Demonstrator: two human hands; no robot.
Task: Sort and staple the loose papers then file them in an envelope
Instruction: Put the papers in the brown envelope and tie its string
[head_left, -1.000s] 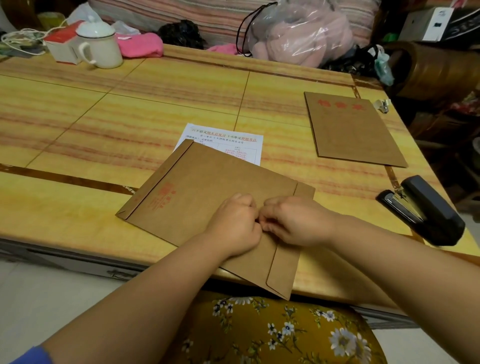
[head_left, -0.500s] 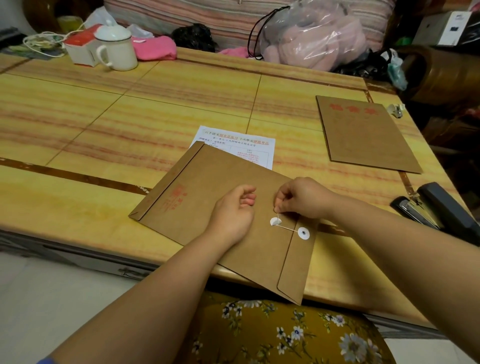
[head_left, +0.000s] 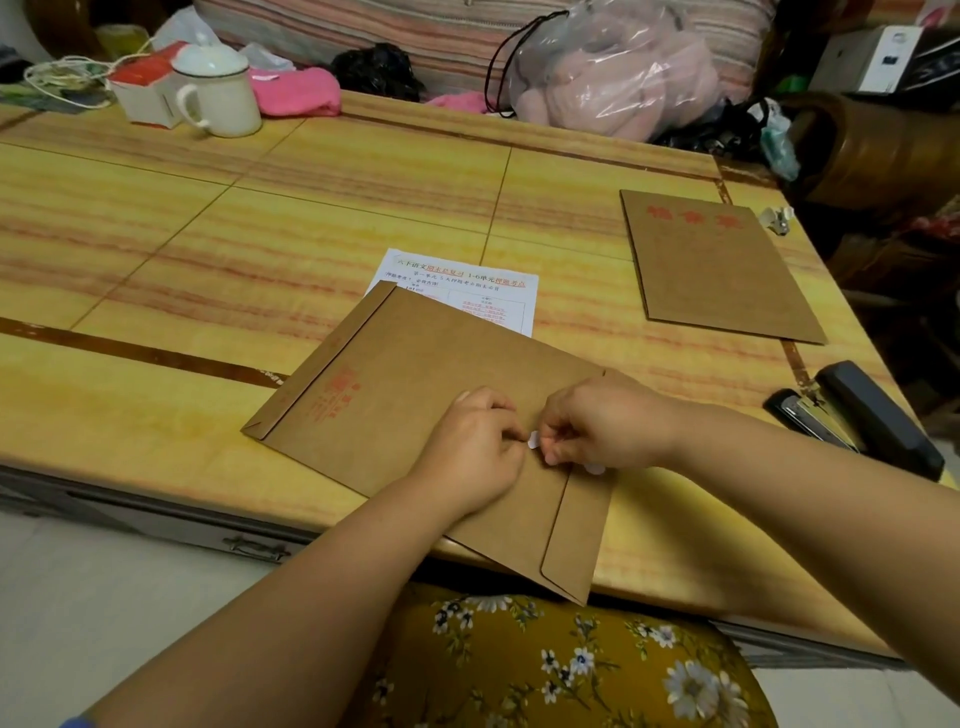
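Note:
A brown envelope (head_left: 415, 374) lies slanted on the yellow table (head_left: 260, 218), its flap end hanging over the near edge. My left hand (head_left: 475, 447) and my right hand (head_left: 608, 431) meet over its string closure. Both have curled fingers. The left fingertips pinch at a white closure disc (head_left: 534, 441), and the right fingers pinch the thin string beside it. A second white disc (head_left: 595, 469) peeks out under the right hand. A printed sheet (head_left: 467, 283) sticks out from under the envelope's far edge.
A second brown envelope (head_left: 711, 265) lies at the right, a small binder clip (head_left: 776, 218) beside it. A black stapler (head_left: 862, 421) sits open near the right edge. A white mug (head_left: 221, 91), pink cloth and a plastic bag (head_left: 613, 67) line the far side.
Half a second ago my right hand was lifted away with the string and both discs showed. Now it has come back down to the disc, and my left fingers have closed in on it.

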